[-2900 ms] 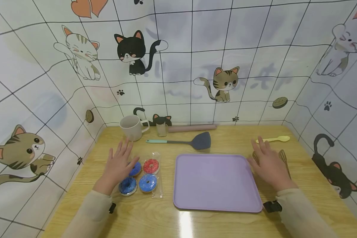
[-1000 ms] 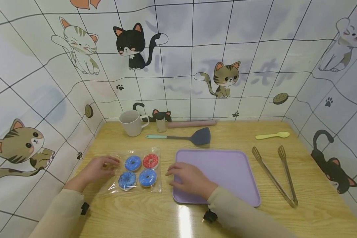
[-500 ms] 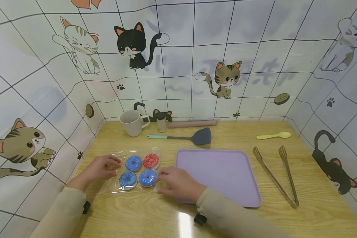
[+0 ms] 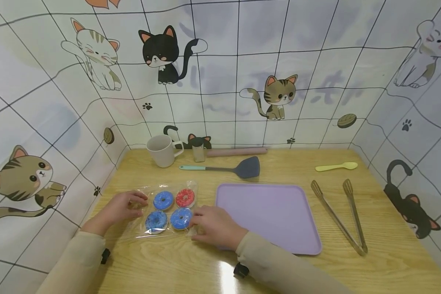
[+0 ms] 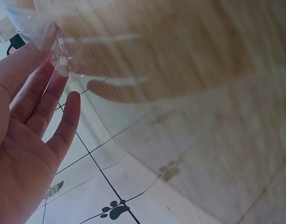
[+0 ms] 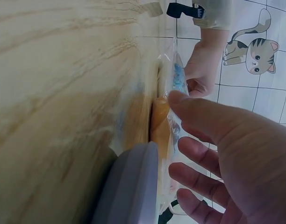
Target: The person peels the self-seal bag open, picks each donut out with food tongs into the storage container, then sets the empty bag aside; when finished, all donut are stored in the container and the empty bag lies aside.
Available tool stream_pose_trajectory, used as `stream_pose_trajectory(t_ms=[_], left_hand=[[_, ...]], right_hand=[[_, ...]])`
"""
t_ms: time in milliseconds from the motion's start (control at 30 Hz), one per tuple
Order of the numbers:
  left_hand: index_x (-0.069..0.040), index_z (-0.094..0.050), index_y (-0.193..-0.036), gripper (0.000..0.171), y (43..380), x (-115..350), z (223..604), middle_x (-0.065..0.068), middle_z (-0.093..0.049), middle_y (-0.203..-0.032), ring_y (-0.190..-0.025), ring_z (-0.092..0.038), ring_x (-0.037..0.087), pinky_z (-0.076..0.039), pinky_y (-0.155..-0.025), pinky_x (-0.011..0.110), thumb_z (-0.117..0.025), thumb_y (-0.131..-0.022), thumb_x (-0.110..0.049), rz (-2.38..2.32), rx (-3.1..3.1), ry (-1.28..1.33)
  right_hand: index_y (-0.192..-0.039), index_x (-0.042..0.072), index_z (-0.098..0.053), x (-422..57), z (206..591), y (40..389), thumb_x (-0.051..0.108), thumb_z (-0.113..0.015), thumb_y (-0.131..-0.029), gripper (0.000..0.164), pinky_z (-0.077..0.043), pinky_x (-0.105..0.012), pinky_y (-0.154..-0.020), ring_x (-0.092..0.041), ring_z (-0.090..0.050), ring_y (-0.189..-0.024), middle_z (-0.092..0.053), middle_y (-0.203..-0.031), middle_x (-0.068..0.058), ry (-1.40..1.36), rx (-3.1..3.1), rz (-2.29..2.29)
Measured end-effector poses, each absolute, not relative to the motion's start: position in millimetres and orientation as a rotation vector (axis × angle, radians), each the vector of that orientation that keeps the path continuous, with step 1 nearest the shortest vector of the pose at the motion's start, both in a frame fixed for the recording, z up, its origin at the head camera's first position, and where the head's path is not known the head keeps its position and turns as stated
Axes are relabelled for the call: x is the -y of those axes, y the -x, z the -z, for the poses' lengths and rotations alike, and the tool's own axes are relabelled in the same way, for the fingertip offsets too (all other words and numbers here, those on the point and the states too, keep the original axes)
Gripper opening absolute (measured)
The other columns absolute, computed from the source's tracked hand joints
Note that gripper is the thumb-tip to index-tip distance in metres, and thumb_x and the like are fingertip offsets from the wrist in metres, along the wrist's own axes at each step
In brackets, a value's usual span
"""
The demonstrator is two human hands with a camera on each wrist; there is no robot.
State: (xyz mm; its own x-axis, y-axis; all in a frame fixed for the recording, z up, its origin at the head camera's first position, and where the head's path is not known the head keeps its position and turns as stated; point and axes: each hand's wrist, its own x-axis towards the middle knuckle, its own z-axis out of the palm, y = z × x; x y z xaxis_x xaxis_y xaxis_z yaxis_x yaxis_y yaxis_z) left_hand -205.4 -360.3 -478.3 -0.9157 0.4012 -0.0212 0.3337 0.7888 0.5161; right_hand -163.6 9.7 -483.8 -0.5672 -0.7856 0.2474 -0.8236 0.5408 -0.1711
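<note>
A clear plastic bag (image 4: 194,190) of several ring donuts lies on the table at the left. Blue icing covers most of them, like the blue donut (image 4: 163,200); one is a red donut (image 4: 185,198). My left hand (image 4: 123,208) holds the bag's left edge, and crumpled clear film (image 5: 59,56) shows between thumb and fingertips in the left wrist view. At the bag's right edge, my right hand (image 4: 217,224) grips beside the lower right blue donut (image 4: 180,219). In the right wrist view its thumb overlaps an orange-brown donut side (image 6: 160,121) under the film.
A purple tray (image 4: 268,216) lies right of the bag, partly under my right forearm. Metal tongs (image 4: 338,220) and a yellow spoon (image 4: 336,166) lie farther right. Behind are a mug (image 4: 161,151), a small shaker (image 4: 198,150), a rolling pin (image 4: 237,152) and a spatula (image 4: 247,168).
From beside the tongs, my right hand has crossed over the tray to the bag's right edge. My left hand has moved from above the donuts to the bag's left edge.
</note>
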Motion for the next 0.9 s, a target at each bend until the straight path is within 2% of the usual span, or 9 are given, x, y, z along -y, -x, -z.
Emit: stream_pose_trajectory(t_ms=[233,367,467,600,900], left_hand=[[-0.007,-0.079,-0.109,0.026,203.3,359.1,476.1,0.015,-0.07,-0.128,-0.122,-0.062,0.043,-0.054,-0.097,0.057,-0.084,-0.083,-0.006,-0.783,-2.847,-0.595],[-0.007,-0.079,-0.11,0.027,203.9,361.5,478.1,0.015,-0.069,-0.129,-0.121,-0.063,0.042,-0.055,-0.096,0.054,-0.084,-0.084,-0.005,-0.772,-2.851,-0.593],[-0.006,-0.079,-0.11,0.028,203.7,362.9,479.3,0.014,-0.07,-0.128,-0.116,-0.066,0.038,-0.058,-0.091,0.046,-0.084,-0.083,-0.004,-0.766,-2.859,-0.6],[-0.006,-0.079,-0.11,0.028,202.6,362.0,479.3,0.015,-0.07,-0.128,-0.111,-0.067,0.035,-0.058,-0.083,0.035,-0.085,-0.082,-0.005,-0.776,-2.865,-0.621],[-0.007,-0.079,-0.11,0.028,202.5,358.4,476.3,0.014,-0.07,-0.127,-0.114,-0.065,0.038,-0.057,-0.087,0.044,-0.086,-0.082,-0.009,-0.73,-2.891,-0.641]], right_hand=[[-0.102,0.029,-0.075,-8.0,481.9,162.1,0.041,-0.079,-0.09,0.017,-0.053,-0.024,-0.08,-0.005,-0.063,-0.095,-0.066,-0.105,0.012,-1.38,2.649,-0.375],[-0.098,0.031,-0.075,-6.9,482.2,161.6,0.035,-0.077,-0.091,0.008,-0.052,-0.022,-0.077,-0.003,-0.062,-0.091,-0.066,-0.1,0.014,-1.398,2.635,-0.366],[-0.094,0.032,-0.074,-6.0,483.5,161.2,0.03,-0.075,-0.092,0.003,-0.051,-0.021,-0.076,-0.003,-0.062,-0.089,-0.065,-0.096,0.015,-1.418,2.616,-0.36],[-0.094,0.031,-0.073,-6.5,485.3,161.1,0.027,-0.074,-0.093,0.004,-0.051,-0.021,-0.076,-0.002,-0.062,-0.086,-0.065,-0.095,0.015,-1.419,2.617,-0.37],[-0.102,0.027,-0.072,-11.6,484.9,159.6,0.025,-0.066,-0.101,0.007,-0.053,-0.024,-0.085,-0.004,-0.064,-0.097,-0.067,-0.105,0.013,-1.396,2.683,-0.465]])
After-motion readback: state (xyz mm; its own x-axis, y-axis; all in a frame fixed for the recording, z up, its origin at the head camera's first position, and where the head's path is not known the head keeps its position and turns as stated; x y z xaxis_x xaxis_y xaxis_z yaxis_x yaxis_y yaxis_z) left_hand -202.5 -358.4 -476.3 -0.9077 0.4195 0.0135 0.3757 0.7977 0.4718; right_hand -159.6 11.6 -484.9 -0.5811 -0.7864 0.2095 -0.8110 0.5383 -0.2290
